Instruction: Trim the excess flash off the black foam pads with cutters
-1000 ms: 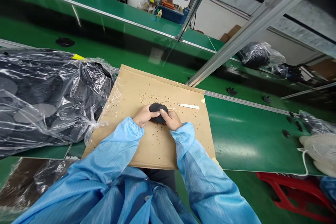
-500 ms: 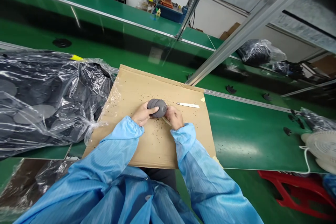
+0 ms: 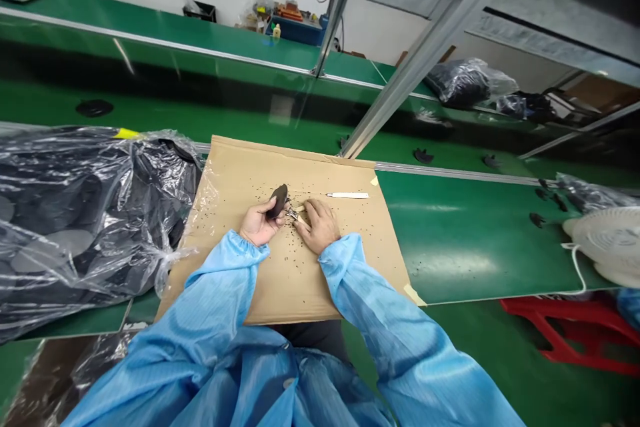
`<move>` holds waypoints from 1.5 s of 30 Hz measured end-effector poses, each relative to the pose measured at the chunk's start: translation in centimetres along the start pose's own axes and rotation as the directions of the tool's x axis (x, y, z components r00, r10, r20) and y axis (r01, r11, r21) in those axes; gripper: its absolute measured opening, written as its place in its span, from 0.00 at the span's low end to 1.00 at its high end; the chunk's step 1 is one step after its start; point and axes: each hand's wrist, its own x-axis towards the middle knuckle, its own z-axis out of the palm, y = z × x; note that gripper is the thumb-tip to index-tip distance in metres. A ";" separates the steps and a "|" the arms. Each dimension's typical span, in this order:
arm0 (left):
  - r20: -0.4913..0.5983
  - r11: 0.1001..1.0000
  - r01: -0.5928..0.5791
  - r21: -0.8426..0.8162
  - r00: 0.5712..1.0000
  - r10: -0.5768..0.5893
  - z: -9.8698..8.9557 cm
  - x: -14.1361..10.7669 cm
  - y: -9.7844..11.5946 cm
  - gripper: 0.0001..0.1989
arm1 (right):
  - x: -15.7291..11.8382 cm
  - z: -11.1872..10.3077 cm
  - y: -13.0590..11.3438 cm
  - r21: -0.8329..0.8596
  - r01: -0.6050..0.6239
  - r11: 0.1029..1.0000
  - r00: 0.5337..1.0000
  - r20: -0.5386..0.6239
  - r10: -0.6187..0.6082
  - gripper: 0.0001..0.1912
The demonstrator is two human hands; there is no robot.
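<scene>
- Landmark: cardboard sheet (image 3: 273, 293), flat on green counter (image 3: 450, 240), reaching its near edge right in front of me.
- Left grip (image 3: 260, 221): closed on dark rounded piece (image 3: 277, 201), over middle of cardboard sheet. Piece tilted up, thumb on near face, likely so the side toward my other hand is free.
- Right grip (image 3: 319, 225): curled around pale handles of small pliers (image 3: 293, 214), over cardboard sheet. Handles spread, so the tool looks relaxed. Metal head points at left fingers; contact unclear.
- Black crumbs dot cardboard sheet around both hands; it probably serves as a catch surface.
- Tape (image 3: 414, 295) at cardboard sheet's near right corner, presumably against sliding.
- White slim tool (image 3: 347, 195) on cardboard sheet's far right part, unheld; looks parked within reach, clear of my fingers.
- Clear bag (image 3: 90, 213) of dark pieces left of cardboard sheet, plastic overlapping its edge; handy for the left side, I'd judge.
</scene>
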 end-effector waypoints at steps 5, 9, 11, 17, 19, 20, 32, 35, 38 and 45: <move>-0.019 1.000 0.016 -0.003 1.000 -0.016 0.3 -0.5 0.2 0.09 | 0.0 0.0 0.0 0.001 0.023 1.000 0.999 -0.043 -0.023 0.27; 0.075 1.000 0.017 0.023 0.997 -0.018 -0.2 -0.6 0.1 0.09 | 0.0 0.2 0.0 0.005 0.023 1.000 0.998 -0.059 -0.022 0.25; 0.138 0.999 0.015 0.034 0.990 -0.019 -0.5 -0.7 0.1 0.10 | 0.0 0.3 0.0 0.004 0.019 1.000 0.998 -0.067 -0.019 0.25; 0.254 0.998 0.008 0.061 0.967 -0.023 -0.8 -0.7 0.0 0.12 | 0.0 0.5 0.2 0.007 0.032 0.999 0.996 -0.082 -0.031 0.24; 0.260 0.998 0.008 0.065 0.965 -0.025 -0.8 -0.7 0.0 0.12 | 0.1 0.5 0.2 0.009 0.037 0.999 0.996 -0.087 -0.036 0.24; 0.260 0.998 0.009 0.067 0.965 -0.026 -0.8 -0.7 0.0 0.12 | 0.1 0.5 0.2 0.008 0.036 0.999 0.995 -0.088 -0.035 0.24; -0.022 0.939 -0.274 0.207 0.959 0.284 -0.3 0.7 -0.8 0.24 | 0.4 0.7 0.2 0.012 0.006 1.000 0.996 -0.094 -0.004 0.24; -0.113 0.881 -0.351 0.316 0.909 0.402 0.0 2.3 0.1 0.24 | 0.4 0.5 0.1 0.013 0.001 1.000 0.996 -0.085 0.000 0.24; -0.172 0.732 -0.352 0.583 0.827 0.535 1.3 4.6 3.5 0.25 | 0.4 0.3 0.1 0.017 -0.006 1.000 0.996 -0.088 0.007 0.23; 0.309 -0.300 -0.118 0.947 0.597 0.741 7.4 7.8 12.3 0.30 | 0.4 0.0 0.0 0.015 -0.025 1.000 0.996 -0.082 0.026 0.22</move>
